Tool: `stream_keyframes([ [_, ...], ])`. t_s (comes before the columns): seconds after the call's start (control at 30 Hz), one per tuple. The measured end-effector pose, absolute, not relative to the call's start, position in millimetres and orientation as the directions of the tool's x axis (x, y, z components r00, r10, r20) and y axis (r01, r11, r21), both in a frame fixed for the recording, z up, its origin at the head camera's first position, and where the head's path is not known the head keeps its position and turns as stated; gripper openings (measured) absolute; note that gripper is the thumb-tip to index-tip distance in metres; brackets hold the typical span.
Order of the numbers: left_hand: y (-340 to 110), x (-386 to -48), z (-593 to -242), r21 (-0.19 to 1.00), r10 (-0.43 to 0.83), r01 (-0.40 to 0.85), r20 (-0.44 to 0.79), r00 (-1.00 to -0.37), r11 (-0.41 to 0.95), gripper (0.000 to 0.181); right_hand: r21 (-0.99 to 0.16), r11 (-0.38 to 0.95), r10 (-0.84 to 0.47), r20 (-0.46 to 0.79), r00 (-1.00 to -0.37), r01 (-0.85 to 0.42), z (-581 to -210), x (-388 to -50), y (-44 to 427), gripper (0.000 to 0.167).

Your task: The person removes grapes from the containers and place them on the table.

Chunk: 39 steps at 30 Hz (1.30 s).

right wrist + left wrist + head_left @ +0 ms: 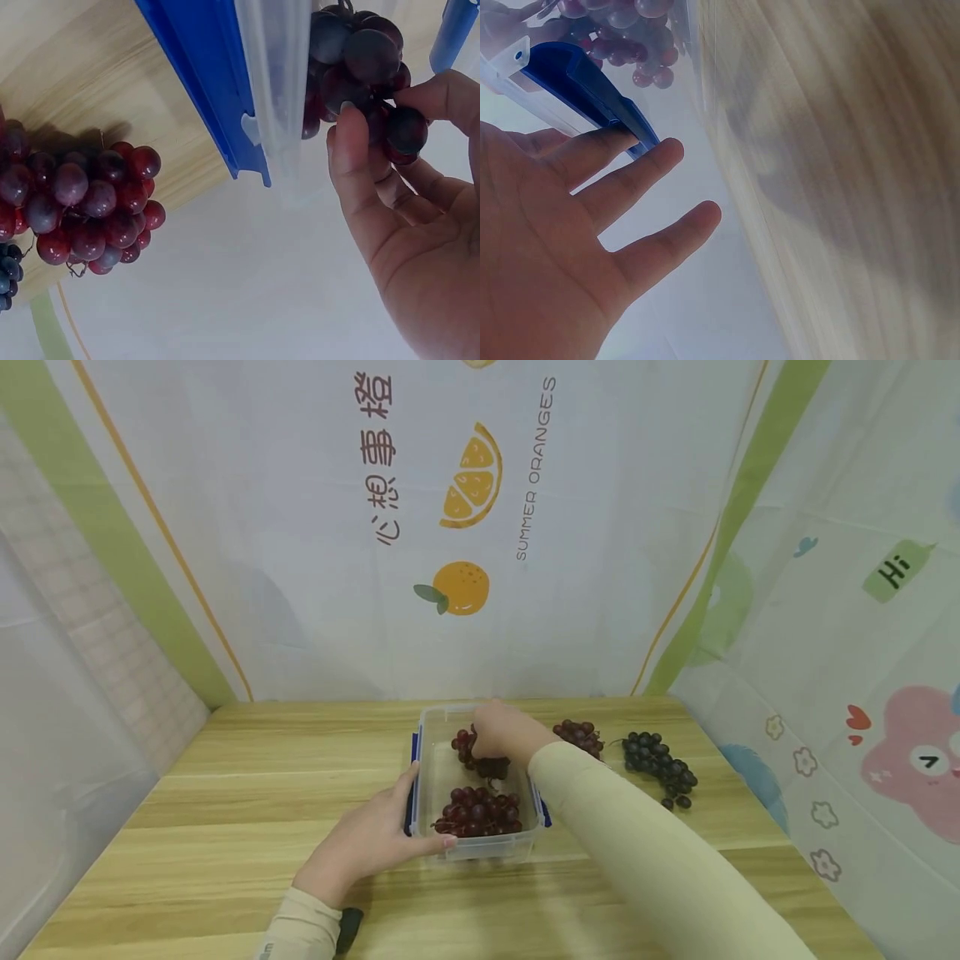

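A: Saw what in R grip (510, 733)?
B: Pinched a dark-red bunch (367, 56) btwn thumb & fingertips. Noted round, smooth grapes w/ dull sheen, almost black in spots. Held it inside far half of clear box (483, 850). Couldn't tell if touching box floor.

A: Found L grip (371, 839) clenched?
B: Nope, spread & relaxed. Touched a blue latch (592, 86) on box's left side w/ near-straight fingers, laid thumb along near rim.

A: Noted anything re box material?
B: Looked like see-thru plastic, rectangular, w/ rounded corners & milky rim. Made out stiff, channelled shape in that latch.

A: Spotted other grapes?
B: Yep. Saw a near-end bunch (477, 814) in box too, plump, shiny, red-purple. Right of box, on worktop (300, 785), found a heaped bunch (577, 737), glossy red. Farther right, got a long, knobbly blue-black bunch (658, 760) w/ thin stem poking out.

A: Checked surfaces?
B: Showed flat, streaky, yellowish wood grain on worktop. Behind, hung as softly creased white cloth (315, 568) w/ orange-fruit prints, green edge bands.
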<state>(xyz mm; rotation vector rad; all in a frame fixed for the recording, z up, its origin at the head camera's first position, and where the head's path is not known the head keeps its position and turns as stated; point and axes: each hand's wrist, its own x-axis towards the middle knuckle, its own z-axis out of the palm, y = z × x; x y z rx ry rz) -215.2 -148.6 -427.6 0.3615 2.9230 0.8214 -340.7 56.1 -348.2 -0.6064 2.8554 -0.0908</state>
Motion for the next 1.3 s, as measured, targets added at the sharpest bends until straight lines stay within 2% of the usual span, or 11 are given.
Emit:
stream_keyframes([
  [0.17, -149, -215, -428, 0.518, 0.246, 0.206, -0.008, -0.969, 0.830, 0.132, -0.164, 0.910, -0.409, -0.204, -0.890, -0.380, -347, -342, 59, 0.041],
  [0.4, -149, -215, -428, 0.519, 0.250, 0.211, -0.005, -0.968, 0.828, 0.133, -0.199, 0.895, -0.432, -0.165, -0.887, -0.399, -344, -339, 64, 0.025],
  [0.67, -148, -214, -428, 0.531, 0.243, 0.198, -0.017, -0.970, 0.824, 0.133, -0.219, 0.877, -0.466, -0.170, -0.868, -0.428, -341, -340, 66, 0.020],
  [1.17, -148, -213, -430, 0.534, 0.237, 0.192, -0.015, -0.971, 0.823, 0.132, -0.242, 0.876, -0.458, -0.140, -0.878, -0.418, -351, -343, 73, 0.037],
  [1.3, -147, -213, -428, 0.530, 0.242, 0.201, -0.009, -0.970, 0.824, 0.132, -0.277, 0.871, -0.454, -0.136, -0.880, -0.407, -353, -342, 75, 0.035],
])
